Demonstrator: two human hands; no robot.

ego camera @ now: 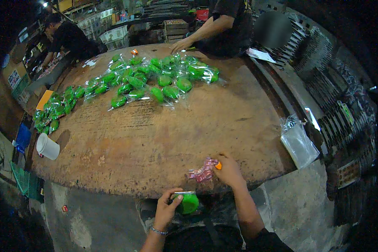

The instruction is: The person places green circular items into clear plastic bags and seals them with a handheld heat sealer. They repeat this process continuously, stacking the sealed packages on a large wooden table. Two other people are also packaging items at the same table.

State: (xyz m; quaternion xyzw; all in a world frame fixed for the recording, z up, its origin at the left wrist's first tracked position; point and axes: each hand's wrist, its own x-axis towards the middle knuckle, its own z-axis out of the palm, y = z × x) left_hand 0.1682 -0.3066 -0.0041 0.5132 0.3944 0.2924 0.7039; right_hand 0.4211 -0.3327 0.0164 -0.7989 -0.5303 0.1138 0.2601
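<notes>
My left hand [167,206] grips a green item in clear plastic wrap [189,203] at its upper edge, just below the near edge of the wooden table [189,132]. My right hand [228,171] holds a small orange object [219,165] between its fingers, over the table's near part. Beside the right fingertips lies a small pile of red and white printed labels or packets [203,171]. Farther off, many similar green items in clear bags [137,82] spread across the back of the table and down its left side.
A white plastic cup [48,146] stands at the left edge, near an orange card [44,100]. A stack of clear plastic bags [298,146] lies at the right edge. A person [220,31] reaches onto the far side; another person [69,41] leans at the upper left.
</notes>
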